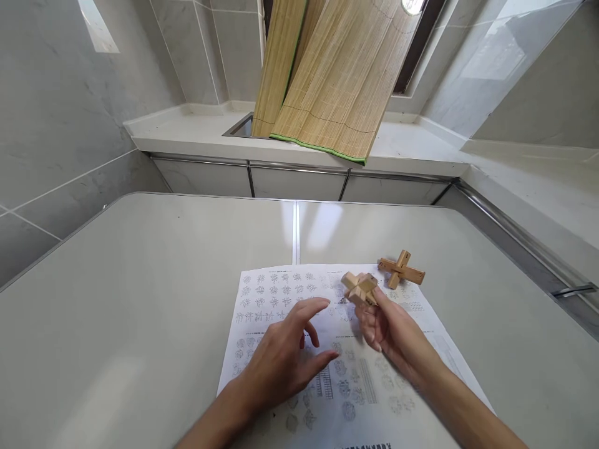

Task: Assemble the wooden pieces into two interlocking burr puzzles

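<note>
Head view. **A:** What does each hand do here?

**B:** The right hand (390,330) pinches a wooden puzzle (359,288) at its fingertips, raised above the sheet (281,293) so that its notched faces turn toward the eye. The left hand (285,355) hangs beside it with nothing in it, fingers spread wide, index stretched toward the puzzle, not touching it.

**A:** And the second wooden piece?

**B:** A cross (401,269) of joined sticks lies on the desk (140,280) just past the sheet's far right corner, near the held puzzle but apart from it, within the right hand's reach.

**A:** Why the sheet underneath?

**B:** It lies flat between the person and the pieces, printed with rows of small diagrams, so figures and wood can be compared at a glance. The diagrams appear to show similar puzzles, though the print is too small to be sure.

**A:** Behind the desk?

**B:** A bamboo mat (327,81) leans over a counter by the tiled wall.
</note>
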Demonstrator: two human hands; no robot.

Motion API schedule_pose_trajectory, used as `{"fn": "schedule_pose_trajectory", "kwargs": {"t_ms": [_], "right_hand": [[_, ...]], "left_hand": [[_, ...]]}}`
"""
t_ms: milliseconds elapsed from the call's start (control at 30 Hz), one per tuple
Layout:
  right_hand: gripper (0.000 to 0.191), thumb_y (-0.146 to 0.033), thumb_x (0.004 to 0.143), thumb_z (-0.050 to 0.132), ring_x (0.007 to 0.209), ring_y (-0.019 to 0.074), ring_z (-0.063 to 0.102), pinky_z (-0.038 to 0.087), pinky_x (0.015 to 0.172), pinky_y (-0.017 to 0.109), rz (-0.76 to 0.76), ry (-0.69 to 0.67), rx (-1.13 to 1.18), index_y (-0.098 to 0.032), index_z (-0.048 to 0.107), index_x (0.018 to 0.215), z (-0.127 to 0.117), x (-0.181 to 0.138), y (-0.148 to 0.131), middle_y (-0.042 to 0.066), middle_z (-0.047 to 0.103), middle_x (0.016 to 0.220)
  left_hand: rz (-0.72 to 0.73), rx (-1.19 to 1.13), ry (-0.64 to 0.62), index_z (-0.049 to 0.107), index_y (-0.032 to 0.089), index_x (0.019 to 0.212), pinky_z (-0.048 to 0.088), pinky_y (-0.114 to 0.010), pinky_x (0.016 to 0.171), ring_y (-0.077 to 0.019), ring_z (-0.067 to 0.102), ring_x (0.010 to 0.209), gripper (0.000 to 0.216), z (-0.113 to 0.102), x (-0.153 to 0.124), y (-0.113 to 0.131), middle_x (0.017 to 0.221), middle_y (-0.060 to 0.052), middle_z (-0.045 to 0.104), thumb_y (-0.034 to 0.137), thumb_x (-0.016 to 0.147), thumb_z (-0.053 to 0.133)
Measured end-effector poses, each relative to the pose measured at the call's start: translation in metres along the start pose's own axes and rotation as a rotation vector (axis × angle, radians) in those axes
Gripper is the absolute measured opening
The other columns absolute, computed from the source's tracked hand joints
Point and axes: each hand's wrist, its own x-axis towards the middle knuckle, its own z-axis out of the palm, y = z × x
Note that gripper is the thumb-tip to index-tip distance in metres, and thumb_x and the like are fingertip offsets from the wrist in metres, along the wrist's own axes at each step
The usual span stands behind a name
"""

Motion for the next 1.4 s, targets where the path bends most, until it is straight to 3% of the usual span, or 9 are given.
{"fn": "schedule_pose_trajectory", "kwargs": {"t_ms": [133, 233, 500, 633, 767, 967, 1400], "right_hand": [[0.035, -0.045, 0.086, 0.087, 0.052, 0.0083, 0.048, 0.044, 0.041, 0.015, 0.032, 0.012, 0.326, -0.021, 0.060, 0.086, -0.014, 0.011, -0.002, -0.002, 0.056, 0.071], [0.028, -0.031, 0.088, 0.086, 0.054, 0.0074, 0.047, 0.045, 0.040, 0.013, 0.079, -0.026, 0.471, -0.021, 0.060, 0.086, -0.023, 0.017, 0.000, -0.001, 0.055, 0.073], [0.028, -0.027, 0.085, 0.089, 0.051, 0.0051, 0.043, 0.044, 0.038, 0.011, 0.122, -0.035, 0.618, -0.019, 0.062, 0.088, -0.024, 0.019, -0.002, -0.003, 0.051, 0.074], [0.026, -0.026, 0.084, 0.090, 0.052, 0.0049, 0.041, 0.039, 0.037, 0.010, 0.143, -0.078, 0.515, -0.018, 0.065, 0.088, -0.017, 0.014, -0.004, -0.004, 0.050, 0.072], [0.028, -0.029, 0.088, 0.086, 0.053, 0.0046, 0.042, 0.038, 0.041, 0.012, 0.152, -0.135, 0.285, -0.017, 0.062, 0.079, -0.004, 0.006, -0.002, -0.003, 0.052, 0.072], [0.031, -0.041, 0.091, 0.082, 0.058, 0.0084, 0.050, 0.043, 0.049, 0.018, 0.130, -0.172, 0.022, -0.019, 0.062, 0.084, 0.004, 0.000, 0.001, -0.003, 0.055, 0.074], [0.036, -0.046, 0.089, 0.084, 0.059, 0.0091, 0.052, 0.040, 0.051, 0.021, 0.131, -0.178, -0.035, -0.019, 0.061, 0.085, 0.004, -0.001, 0.000, -0.003, 0.056, 0.075]], "left_hand": [[0.124, 0.118, -0.051, 0.036, 0.027, 0.147, 0.063, -0.033, 0.068, -0.0126, 0.070, 0.073, 0.052, 0.003, 0.000, -0.001, 0.146, -0.012, 0.059, 0.024, 0.102, 0.062], [0.157, 0.171, -0.056, 0.038, 0.025, 0.144, 0.063, -0.035, 0.069, -0.0128, 0.071, 0.070, 0.047, 0.003, 0.001, 0.000, 0.143, -0.011, 0.062, 0.020, 0.102, 0.058], [0.125, 0.154, -0.050, 0.045, 0.023, 0.137, 0.057, -0.028, 0.062, -0.0112, 0.069, 0.067, 0.041, 0.002, 0.003, 0.002, 0.128, -0.007, 0.069, 0.014, 0.099, 0.056], [0.164, 0.209, -0.028, 0.056, 0.021, 0.122, 0.051, -0.026, 0.058, -0.0121, 0.065, 0.059, 0.024, 0.005, 0.003, -0.002, 0.098, -0.001, 0.075, 0.013, 0.099, 0.056], [0.239, 0.288, -0.046, 0.063, 0.022, 0.106, 0.045, -0.026, 0.057, -0.0141, 0.063, 0.053, 0.013, 0.009, 0.002, -0.007, 0.069, 0.005, 0.069, 0.013, 0.099, 0.057], [0.244, 0.317, -0.076, 0.064, 0.021, 0.102, 0.043, -0.026, 0.056, -0.0146, 0.063, 0.053, 0.012, 0.010, 0.003, -0.007, 0.069, 0.004, 0.070, 0.013, 0.099, 0.055], [0.248, 0.334, -0.075, 0.066, 0.021, 0.102, 0.043, -0.026, 0.055, -0.0149, 0.063, 0.053, 0.014, 0.009, 0.004, -0.006, 0.068, 0.004, 0.070, 0.014, 0.099, 0.054]]}}
